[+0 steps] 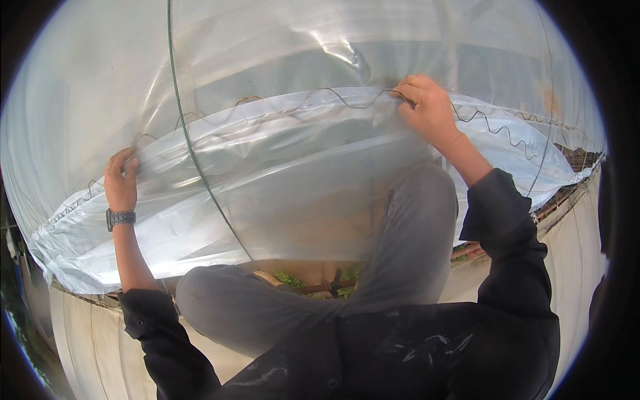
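A long zigzag spring wire [358, 105] runs in a curve across a sheet of clear plastic film [293, 193]. Up at the right, my right hand [430, 110] pinches this wire between thumb and fingers. Beyond that hand its loose end [513, 137] stands off the film. Over on the left, my left hand [121, 183], with a dark watch [121, 219] on the wrist, has its fingers curled at the upper edge of the film, beside the wire. Its fingertips partly hide what they grip. Between the hands the wire lies along the folded film edge.
A green rope [183, 127] crosses the film from top to bottom, left of centre. A thin dark cord [548, 127] hangs at the right. My bent knees [420, 213] press close to the film. Pale fabric [87, 333] lies below, and green plants [289, 278] show beneath the film's lower edge.
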`<state>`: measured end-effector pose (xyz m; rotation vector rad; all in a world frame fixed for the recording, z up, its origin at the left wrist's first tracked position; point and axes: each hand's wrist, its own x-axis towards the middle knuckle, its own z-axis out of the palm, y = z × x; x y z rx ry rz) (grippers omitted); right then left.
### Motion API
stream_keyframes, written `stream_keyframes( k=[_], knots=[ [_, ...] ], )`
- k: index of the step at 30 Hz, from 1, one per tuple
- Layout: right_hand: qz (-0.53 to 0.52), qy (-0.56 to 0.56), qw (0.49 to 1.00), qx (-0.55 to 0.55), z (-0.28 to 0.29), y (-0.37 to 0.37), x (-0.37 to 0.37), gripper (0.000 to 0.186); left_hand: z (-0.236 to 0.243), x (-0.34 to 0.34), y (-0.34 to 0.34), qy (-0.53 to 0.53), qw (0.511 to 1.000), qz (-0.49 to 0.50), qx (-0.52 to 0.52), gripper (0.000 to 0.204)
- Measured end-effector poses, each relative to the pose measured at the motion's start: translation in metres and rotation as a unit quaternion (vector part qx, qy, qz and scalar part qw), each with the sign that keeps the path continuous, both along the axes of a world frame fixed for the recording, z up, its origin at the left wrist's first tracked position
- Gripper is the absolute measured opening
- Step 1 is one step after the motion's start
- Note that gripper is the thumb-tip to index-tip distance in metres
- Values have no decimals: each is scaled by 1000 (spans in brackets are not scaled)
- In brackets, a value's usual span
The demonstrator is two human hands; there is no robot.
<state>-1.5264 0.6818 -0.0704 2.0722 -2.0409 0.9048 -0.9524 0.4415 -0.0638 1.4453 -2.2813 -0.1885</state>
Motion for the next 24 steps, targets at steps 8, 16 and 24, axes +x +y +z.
stream_keyframes(
  k=[8,16,24],
  knots=[
    [7,-2,999,-48,-12,3,2,25,57,-65,43,-253,957,88,-108,27],
    [-7,-23,998,-55,-13,6,2,25,66,-321,85,34,917,-398,-6,35],
    [-18,-60,998,-28,-13,9,-2,46,18,-432,106,-8,919,-331,213,29]
  ],
)
